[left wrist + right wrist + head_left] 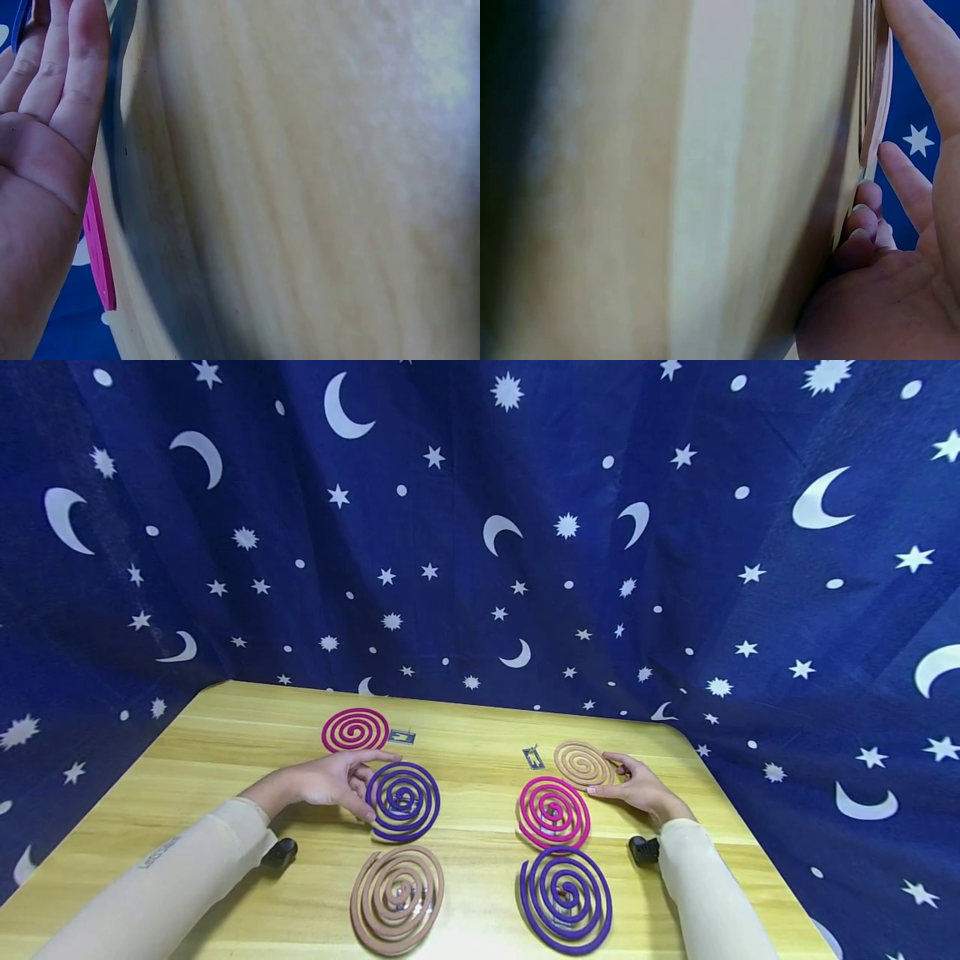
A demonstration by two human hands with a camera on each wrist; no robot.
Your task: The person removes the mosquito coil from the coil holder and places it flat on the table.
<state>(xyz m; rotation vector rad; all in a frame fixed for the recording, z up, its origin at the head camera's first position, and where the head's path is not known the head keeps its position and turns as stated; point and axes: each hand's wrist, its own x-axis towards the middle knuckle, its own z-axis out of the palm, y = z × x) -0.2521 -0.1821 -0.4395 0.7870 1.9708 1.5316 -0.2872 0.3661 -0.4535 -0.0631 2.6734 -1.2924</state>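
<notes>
My left hand (333, 779) is at the left edge of a purple mosquito coil (403, 802), index finger along its top and thumb at its lower left side. In the left wrist view a sliver of this coil (21, 24) shows at the fingertips. On the right, my right hand (637, 787) holds the edge of a tan mosquito coil (583, 765) between thumb and fingers. Its stacked rings (877, 97) appear edge-on against the fingers in the right wrist view. Small metal stands show under the purple coil and the nearer coils.
A magenta coil (356, 730) lies at the back left beside a flat metal stand (402, 737). Another flat stand (533, 757) lies left of the tan coil. Nearer are a pink coil (554, 814), a second purple coil (566, 900) and a brownish coil (397, 900). A starry curtain (450, 527) hangs behind.
</notes>
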